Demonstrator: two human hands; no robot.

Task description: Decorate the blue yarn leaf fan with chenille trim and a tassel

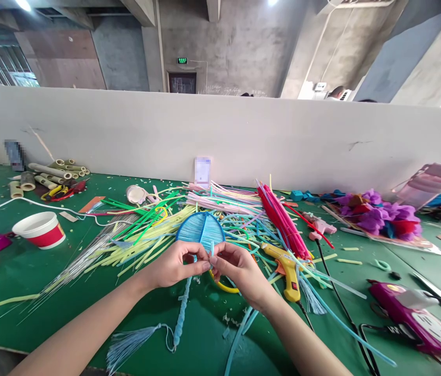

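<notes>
A small round blue fan (pixel 200 228), woven of blue strips, stands upright over the green table (pixel 28 271). Both of my hands pinch it at the base where the fan meets its wrapped blue handle (pixel 183 308). My left hand (pixel 175 262) has its fingers closed on the left side of that joint. My right hand (pixel 239 269) is closed on the right side, with a thin light blue strip between its fingertips. The handle hangs down toward me and ends in a pale blue tassel (pixel 126 345) lying on the table.
Behind the fan lies a heap of coloured plastic strips (pixel 224 209). A yellow glue gun (pixel 287 266) lies right of my hands, a red and white cup (pixel 40 228) at left, bamboo tubes (pixel 54 171) far left, purple felt flowers (pixel 380 214) and a pink device (pixel 412 313) at right.
</notes>
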